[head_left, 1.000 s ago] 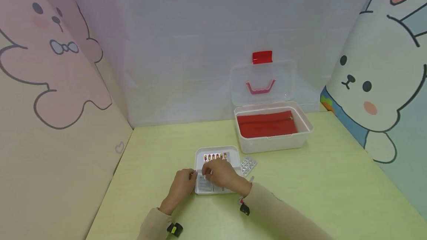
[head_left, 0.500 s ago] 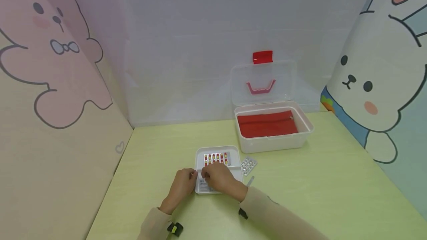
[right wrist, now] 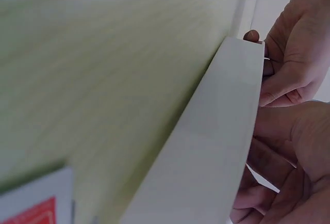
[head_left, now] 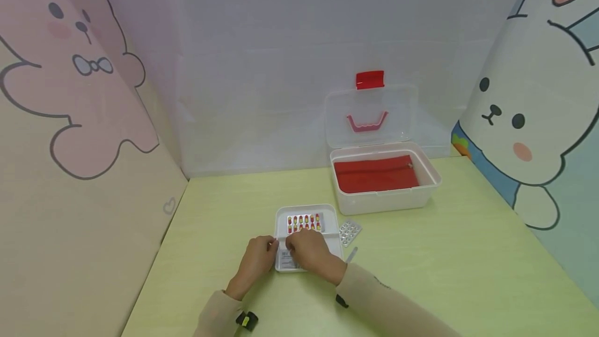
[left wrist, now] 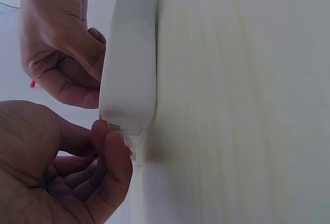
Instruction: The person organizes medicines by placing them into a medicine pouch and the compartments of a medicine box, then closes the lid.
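Now | capsule pack (head_left: 305,222) less covered | hands — left (head_left: 257,255) pinches tray (head_left: 335,244); right (head_left: 310,250) — hold unclear

Left hand (head_left: 258,254) pinching, right hand (head_left: 309,249) near it, fingers (right wrist: 271,158) bent, sleeved forearms (head_left: 393,303) angled inward

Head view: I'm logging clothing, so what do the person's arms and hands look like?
The left sleeve and right sleeve are beige; the left hand and right hand are ungloved. A black piece with a yellow-green patch shows beside the left sleeve, a second black piece beside the right. The right sleeve's dark marking is unreadable.
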Motion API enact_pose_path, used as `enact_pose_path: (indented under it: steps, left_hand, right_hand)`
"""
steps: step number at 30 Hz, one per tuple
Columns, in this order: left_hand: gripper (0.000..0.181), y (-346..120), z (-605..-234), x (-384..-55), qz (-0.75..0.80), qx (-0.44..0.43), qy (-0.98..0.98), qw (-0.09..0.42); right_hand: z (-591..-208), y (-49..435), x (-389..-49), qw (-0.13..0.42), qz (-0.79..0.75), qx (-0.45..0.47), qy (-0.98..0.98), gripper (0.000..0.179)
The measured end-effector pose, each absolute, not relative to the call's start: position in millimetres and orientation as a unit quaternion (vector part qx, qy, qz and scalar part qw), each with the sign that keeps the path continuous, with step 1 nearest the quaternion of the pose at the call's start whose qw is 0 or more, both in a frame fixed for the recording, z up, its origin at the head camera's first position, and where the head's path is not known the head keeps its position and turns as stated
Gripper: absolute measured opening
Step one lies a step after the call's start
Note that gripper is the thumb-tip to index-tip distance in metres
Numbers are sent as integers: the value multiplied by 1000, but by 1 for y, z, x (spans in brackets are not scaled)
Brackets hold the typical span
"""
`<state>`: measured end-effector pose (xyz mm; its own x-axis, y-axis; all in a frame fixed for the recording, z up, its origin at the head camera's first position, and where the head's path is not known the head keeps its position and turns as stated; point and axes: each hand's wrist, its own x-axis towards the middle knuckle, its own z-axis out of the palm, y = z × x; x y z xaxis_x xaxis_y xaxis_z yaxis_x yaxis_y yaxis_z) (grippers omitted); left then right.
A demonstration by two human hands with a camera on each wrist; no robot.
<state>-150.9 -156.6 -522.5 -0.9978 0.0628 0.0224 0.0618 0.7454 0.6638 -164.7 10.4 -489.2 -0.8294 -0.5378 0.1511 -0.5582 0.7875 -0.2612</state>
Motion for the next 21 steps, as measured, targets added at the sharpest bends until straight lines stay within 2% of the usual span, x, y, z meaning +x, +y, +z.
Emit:
enact_pose_path:
  steps: [5,14,21]
  left_hand:
    - [21,-156,-522,-150,360,37,932,0]
    - [22,-156,-521,-150,366,41,930,7]
    - [20,-157,-522,-149,363,33,931,5]
  right_hand:
    - [-490,10,-163,43,141,291,-945,15]
    - [-493,9,-163,16,140,288,-947,17]
    - [-466,16,-163,11,189,285,-940,17]
